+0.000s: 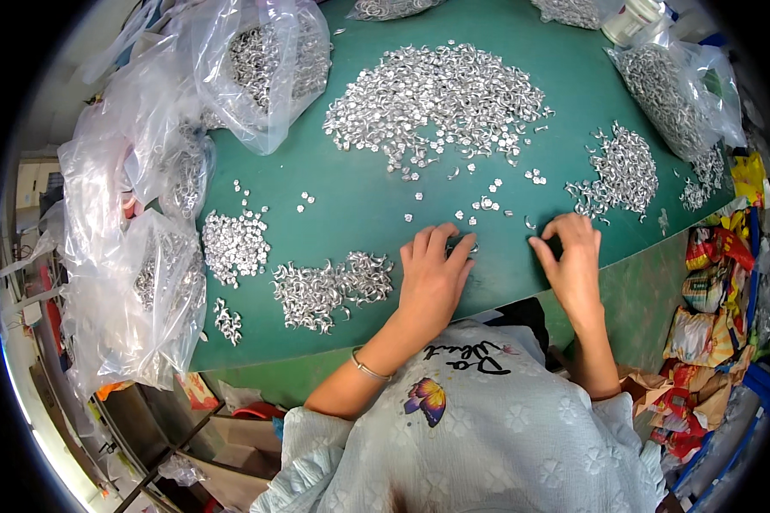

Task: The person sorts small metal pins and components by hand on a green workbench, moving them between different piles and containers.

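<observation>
Green table [342,214]: a wide surface, its near edge running along the front of the person's body.
Left bags [111,282]: clear plastic, heaped along the surface's left edge, small metal parts showing through.
Far-left bag [265,77]: clear, part full of metal parts, at the surface's far left corner.
Big heap [441,98]: silvery metal parts spread toward the middle of the far edge.
Right bag [672,98]: clear, filled with metal parts, at the far right corner.
Curved-part pile [325,295]: near the near edge, left of the left hand.
Left hand [439,265]: at the middle of the near edge, fingers bent, well apart from the other; whether it grips a part cannot be told.
Right hand [573,256]: nearer the right edge, thumb and forefinger curved toward each other; cannot tell if they pinch anything.
Flower-shaped pile [235,248]: by the left edge.
Loose pieces [486,203]: scattered between the big heap and the hands.
Lone curved piece [530,223]: just beside the right thumb.
</observation>
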### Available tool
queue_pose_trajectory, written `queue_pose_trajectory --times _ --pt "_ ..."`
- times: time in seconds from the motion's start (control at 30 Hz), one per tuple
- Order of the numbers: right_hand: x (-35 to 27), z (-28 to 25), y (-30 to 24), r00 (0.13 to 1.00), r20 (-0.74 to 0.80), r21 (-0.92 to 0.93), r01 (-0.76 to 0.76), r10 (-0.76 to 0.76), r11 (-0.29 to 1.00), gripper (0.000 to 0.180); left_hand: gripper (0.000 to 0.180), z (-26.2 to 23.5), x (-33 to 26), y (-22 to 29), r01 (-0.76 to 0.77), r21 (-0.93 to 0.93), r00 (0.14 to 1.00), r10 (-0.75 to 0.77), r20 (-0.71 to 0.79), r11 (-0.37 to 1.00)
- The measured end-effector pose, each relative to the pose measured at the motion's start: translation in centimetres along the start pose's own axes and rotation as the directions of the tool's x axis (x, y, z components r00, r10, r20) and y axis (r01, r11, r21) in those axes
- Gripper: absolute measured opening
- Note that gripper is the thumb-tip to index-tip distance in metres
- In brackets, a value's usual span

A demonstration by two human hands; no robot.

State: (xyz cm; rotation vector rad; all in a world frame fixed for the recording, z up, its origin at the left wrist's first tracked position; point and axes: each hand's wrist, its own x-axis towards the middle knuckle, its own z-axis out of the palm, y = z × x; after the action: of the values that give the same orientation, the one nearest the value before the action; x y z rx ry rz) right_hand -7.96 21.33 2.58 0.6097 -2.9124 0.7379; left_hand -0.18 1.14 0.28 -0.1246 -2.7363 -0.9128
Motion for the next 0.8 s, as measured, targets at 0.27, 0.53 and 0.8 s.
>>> queue_pose_trajectory --times 0.27,0.53,0.8 --pt "1.0 1.9 0.1 0.989 -0.071 0.032 0.134 -0.131 0.990 0.022 0.031 0.7 -0.2 -0.5 0.041 -0.061 0.999 -0.041 -0.001 0.997" --pt "0.1 2.6 -0.3 0.984 -0.015 0.161 0.180 -0.180 0.970 0.015 0.045 -0.2 -0.8 -0.9 0.102 -0.197 0.994 -0.107 -0.015 0.975" --pt "1.1 3.7 -3.0 0.986 -0.087 0.439 0.167 -0.143 0.883 0.015 0.051 -1.7 -0.7 -0.2 0.123 -0.167 0.992 -0.120 0.032 0.978"
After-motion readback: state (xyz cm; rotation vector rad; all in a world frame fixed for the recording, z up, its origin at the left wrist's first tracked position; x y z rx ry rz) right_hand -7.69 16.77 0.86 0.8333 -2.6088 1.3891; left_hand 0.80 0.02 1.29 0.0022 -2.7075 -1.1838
